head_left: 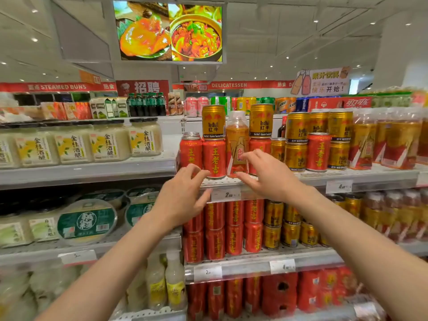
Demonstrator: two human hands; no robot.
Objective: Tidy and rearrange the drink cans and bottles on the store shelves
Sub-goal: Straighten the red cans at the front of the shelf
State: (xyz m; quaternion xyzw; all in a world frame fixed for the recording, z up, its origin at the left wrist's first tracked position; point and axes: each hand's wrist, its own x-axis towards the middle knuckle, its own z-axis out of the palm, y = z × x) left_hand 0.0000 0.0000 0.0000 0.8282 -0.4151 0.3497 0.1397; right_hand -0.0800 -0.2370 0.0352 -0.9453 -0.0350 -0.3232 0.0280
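On the upper shelf (312,176) an orange drink bottle (236,144) stands between red cans (214,156), with gold Red Bull cans (213,121) stacked on the red ones either side. My left hand (183,195) hovers in front of the left red cans, fingers loosely curved and holding nothing. My right hand (266,174) reaches toward the bottle's lower part with fingers spread, fingertips close to it, gripping nothing. More gold cans (296,142) and a lone red can (318,151) stand to the right.
Shrink-wrapped orange bottles (389,137) fill the shelf's right end. Jars of rice wine (108,144) line the left shelf. Red and gold cans (234,228) crowd the shelf below, with pale bottles (174,279) lower left. A screen (170,31) hangs overhead.
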